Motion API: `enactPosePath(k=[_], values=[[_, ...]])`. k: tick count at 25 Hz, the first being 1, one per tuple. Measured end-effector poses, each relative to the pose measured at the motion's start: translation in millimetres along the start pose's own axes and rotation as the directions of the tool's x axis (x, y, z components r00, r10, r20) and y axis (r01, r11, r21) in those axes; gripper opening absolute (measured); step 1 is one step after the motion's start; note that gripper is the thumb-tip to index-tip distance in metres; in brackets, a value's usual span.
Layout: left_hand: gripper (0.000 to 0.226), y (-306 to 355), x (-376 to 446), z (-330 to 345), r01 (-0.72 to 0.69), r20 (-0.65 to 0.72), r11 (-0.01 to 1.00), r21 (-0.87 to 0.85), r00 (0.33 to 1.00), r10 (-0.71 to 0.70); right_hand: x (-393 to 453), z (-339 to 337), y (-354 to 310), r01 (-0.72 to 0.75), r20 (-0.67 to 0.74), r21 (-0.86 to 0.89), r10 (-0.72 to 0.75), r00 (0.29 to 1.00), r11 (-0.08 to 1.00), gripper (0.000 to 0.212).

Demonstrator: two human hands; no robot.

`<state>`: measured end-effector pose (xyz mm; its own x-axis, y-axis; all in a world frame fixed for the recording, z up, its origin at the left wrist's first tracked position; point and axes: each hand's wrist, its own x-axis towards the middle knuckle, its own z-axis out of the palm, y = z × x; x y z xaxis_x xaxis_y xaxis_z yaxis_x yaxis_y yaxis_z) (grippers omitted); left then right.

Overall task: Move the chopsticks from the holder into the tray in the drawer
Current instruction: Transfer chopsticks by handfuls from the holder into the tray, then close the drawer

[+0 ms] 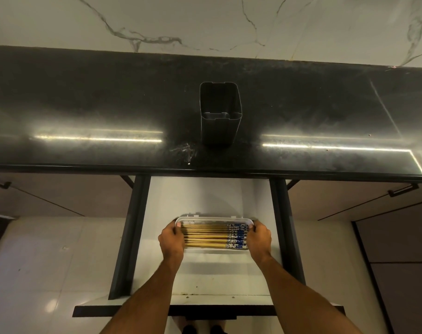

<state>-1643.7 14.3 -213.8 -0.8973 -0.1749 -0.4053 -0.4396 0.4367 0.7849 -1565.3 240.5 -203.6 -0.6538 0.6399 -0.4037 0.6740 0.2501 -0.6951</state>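
No words, labels or numbers can be read here; the chopsticks carry only a blue-and-white pattern, no lettering.

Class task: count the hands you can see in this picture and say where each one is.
2. The left hand grips the left end of the white tray in the open drawer; the right hand grips its right end. None seems hidden.

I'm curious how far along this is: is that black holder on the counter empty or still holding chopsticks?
Empty. Looking down into the black holder, its bare bottom shows. The chopsticks lie flat in the white tray in the drawer.
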Motion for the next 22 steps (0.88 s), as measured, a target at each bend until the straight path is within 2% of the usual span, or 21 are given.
enactPosePath(k=[9, 13, 15, 17, 19, 22], values=[[0.030, 1, -2, -2, -0.025, 0.034, 1.000, -0.010, 0.999, 0.025, 0, -3, -4, 0.008, 0.025, -0.079, -0.006, 1.000, 0.997, 0.026], [0.028, 3, -7, -4, -0.030, 0.071, 0.999, -0.012, 0.997, 0.030, -3, -10, -6, 0.039, 0.067, -0.207, -0.026, 0.997, 0.978, 0.030], [0.035, 3, -10, -7, -0.050, 0.078, 0.998, 0.042, 0.996, 0.046, -6, -13, -9, 0.091, 0.085, -0.287, -0.069, 0.994, 0.954, 0.040], [0.044, 4, -16, -11, -0.093, 0.064, 0.981, 0.171, 0.995, 0.083, -10, -18, -11, 0.179, 0.105, -0.365, -0.151, 0.983, 0.914, 0.052], [0.049, 5, -23, -16, -0.164, 0.064, 0.939, 0.301, 0.986, 0.152, -14, -23, -12, 0.258, 0.132, -0.432, -0.222, 0.966, 0.864, 0.060], [0.049, 9, -37, -24, -0.292, 0.066, 0.882, 0.369, 0.955, 0.289, -22, -28, -14, 0.346, 0.160, -0.532, -0.309, 0.937, 0.773, 0.068]])
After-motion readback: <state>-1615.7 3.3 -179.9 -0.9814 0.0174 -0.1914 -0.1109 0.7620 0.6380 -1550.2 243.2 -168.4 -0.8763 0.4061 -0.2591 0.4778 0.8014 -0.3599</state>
